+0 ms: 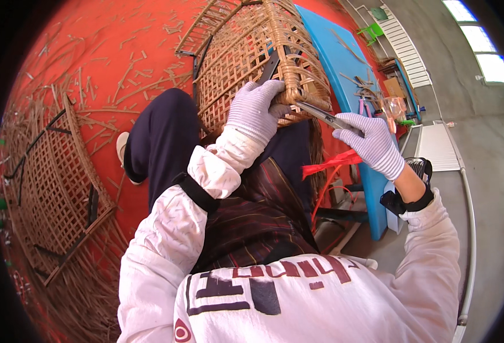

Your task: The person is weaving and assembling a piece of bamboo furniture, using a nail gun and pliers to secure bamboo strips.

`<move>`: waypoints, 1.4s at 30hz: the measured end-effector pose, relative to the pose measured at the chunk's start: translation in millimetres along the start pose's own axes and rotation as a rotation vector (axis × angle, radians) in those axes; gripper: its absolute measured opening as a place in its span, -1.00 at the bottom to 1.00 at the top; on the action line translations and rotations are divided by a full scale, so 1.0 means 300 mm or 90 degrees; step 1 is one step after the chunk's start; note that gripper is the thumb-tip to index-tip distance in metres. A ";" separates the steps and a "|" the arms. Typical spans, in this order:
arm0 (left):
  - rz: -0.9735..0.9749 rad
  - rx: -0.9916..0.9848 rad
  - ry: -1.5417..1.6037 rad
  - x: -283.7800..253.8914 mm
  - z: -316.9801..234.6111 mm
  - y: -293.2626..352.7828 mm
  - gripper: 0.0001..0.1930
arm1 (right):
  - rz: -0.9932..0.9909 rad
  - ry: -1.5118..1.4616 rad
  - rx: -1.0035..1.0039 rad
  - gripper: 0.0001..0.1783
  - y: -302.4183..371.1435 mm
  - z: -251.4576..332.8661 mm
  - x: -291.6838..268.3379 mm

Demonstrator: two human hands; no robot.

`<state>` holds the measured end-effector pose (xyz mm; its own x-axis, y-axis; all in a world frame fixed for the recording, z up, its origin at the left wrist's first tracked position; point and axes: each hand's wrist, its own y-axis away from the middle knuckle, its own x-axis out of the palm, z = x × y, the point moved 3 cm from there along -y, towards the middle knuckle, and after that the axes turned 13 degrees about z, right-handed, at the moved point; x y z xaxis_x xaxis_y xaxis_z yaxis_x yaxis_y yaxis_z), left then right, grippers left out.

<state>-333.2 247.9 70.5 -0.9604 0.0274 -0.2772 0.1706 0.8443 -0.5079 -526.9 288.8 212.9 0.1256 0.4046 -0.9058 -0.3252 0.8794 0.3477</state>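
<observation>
A wicker basket-like piece (pixel 229 71), woven openly from tan strips over a dark frame, lies across my knees. My left hand (pixel 253 114), in a striped knit glove, grips it near its thickly wrapped corner. My right hand (pixel 372 143), gloved the same way, is closed around a slim metal utility knife (pixel 325 116). The knife's tip points left and meets the lower end of the wrapped corner, close to my left fingers. Whether the blade is cutting a strip cannot be made out.
Beside the basket piece stands a blue table (pixel 343 63) with strip scraps and small tools. Red ribbon (pixel 332 164) hangs by its edge. Another woven panel (pixel 57 183) lies at the left on the red floor (pixel 106 34), among scattered cane offcuts.
</observation>
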 end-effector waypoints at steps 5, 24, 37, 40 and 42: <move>0.002 -0.002 -0.019 0.004 0.004 -0.005 -0.57 | -0.175 0.306 -0.242 -0.67 0.007 0.026 -0.031; 0.017 -0.002 -0.023 0.032 -0.002 -0.010 -0.57 | -0.008 0.297 -0.063 -0.82 -0.011 0.069 -0.037; 0.008 -0.003 -0.024 0.000 0.001 -0.011 -0.58 | -0.022 0.065 -0.142 -0.79 -0.113 -0.010 0.024; -0.012 0.018 -0.035 0.003 -0.003 -0.009 -0.59 | -0.072 0.092 -0.157 -0.80 -0.096 0.010 0.021; -0.007 0.028 -0.048 -0.003 -0.009 -0.011 -0.59 | -0.106 0.206 -0.198 -0.80 -0.089 0.045 -0.016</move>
<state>-333.5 246.7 74.5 -0.9433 -0.0240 -0.3312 0.1711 0.8197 -0.5466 -506.3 266.7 211.1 -0.0824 0.1225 -0.9890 -0.5969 0.7887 0.1474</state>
